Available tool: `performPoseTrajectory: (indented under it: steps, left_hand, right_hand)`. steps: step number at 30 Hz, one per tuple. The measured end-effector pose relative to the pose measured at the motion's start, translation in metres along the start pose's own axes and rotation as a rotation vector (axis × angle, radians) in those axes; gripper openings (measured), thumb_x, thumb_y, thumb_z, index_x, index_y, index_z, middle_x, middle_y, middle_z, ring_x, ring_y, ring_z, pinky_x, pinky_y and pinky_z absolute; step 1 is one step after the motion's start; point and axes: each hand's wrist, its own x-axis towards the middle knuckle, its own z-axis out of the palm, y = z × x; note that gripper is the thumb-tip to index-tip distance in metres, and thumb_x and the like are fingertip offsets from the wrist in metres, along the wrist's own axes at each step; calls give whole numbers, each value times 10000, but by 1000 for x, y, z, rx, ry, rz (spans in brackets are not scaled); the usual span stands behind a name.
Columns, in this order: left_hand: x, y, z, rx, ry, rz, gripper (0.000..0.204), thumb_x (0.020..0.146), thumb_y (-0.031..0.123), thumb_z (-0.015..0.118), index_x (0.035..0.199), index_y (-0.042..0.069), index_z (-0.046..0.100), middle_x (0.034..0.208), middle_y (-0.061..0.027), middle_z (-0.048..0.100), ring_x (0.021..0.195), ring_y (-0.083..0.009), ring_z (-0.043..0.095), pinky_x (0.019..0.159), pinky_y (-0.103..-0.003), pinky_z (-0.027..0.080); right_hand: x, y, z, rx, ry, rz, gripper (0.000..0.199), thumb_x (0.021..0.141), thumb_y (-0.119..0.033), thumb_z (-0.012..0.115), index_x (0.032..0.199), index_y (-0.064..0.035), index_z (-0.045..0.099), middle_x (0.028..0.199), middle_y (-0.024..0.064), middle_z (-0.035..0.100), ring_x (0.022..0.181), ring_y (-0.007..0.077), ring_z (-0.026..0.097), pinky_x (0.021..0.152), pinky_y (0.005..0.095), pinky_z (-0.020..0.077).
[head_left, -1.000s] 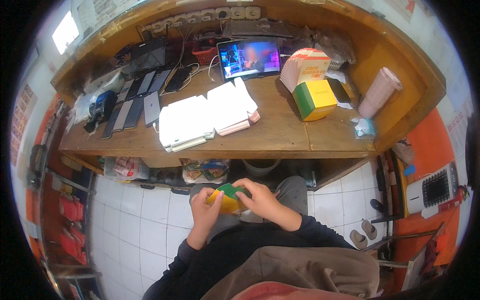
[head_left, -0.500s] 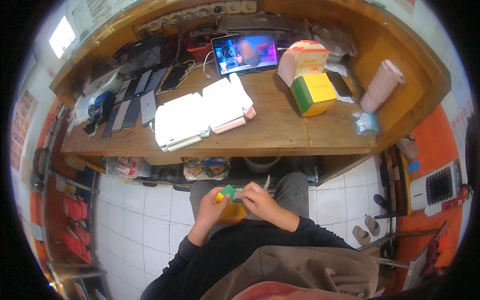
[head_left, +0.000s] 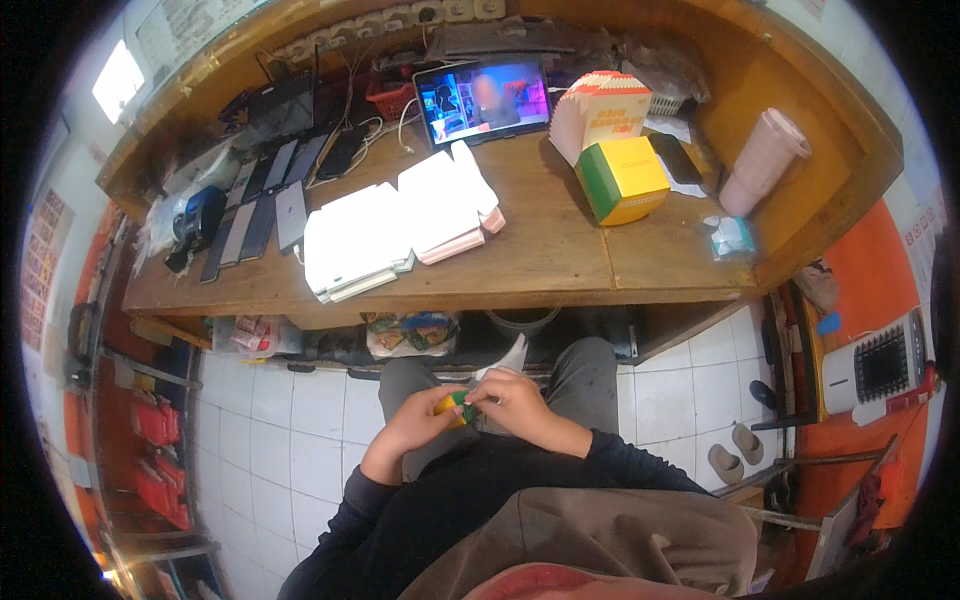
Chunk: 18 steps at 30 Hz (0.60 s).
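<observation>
Low over my lap, my left hand (head_left: 413, 422) is closed round a small yellow and green card box (head_left: 448, 401), which my fingers partly hide. My right hand (head_left: 522, 406) pinches at the green side of the same box, with thumb and forefinger pressed together at its edge. Just beyond the right fingers a pale strip-like shape (head_left: 512, 356) shows between my knees; I cannot tell what it is. A larger made-up yellow and green box (head_left: 640, 185) stands on the wooden desk at the right.
On the desk (head_left: 545, 250) ahead lie stacks of flat white cards (head_left: 350, 240). Behind them a tablet (head_left: 483, 103) plays a video. Several phones (head_left: 290, 215) lie to the left. A fan of printed cards (head_left: 612, 110), a dark phone (head_left: 676, 158) and a pink tumbler (head_left: 765, 163) stand or lie right.
My hands have drawn closer together round the box, and its green flap no longer sticks up. The pale shape between my knees shows larger. The view has shifted slightly.
</observation>
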Motion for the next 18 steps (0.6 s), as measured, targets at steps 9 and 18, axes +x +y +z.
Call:
performPoseTrajectory:
  steps: [9,18]
  left_hand:
    - [4,-3,0,-264,-76,-154,313,896,75,575,1197,-10,582,1003,-76,652,892,-107,574,790,-259,466]
    - [4,-9,2,-98,-67,-45,301,895,86,574,1177,-18,590,1032,-92,653,926,-132,569,840,-284,452]
  right_hand:
    - [0,-1,-1,-6,-10,-79,120,718,-28,710,827,-66,676,845,57,651,828,265,608,737,366,450]
    - [-5,12,7,35,-102,55,86,767,-75,675,851,-59,666,879,85,623,882,290,602,757,399,467]
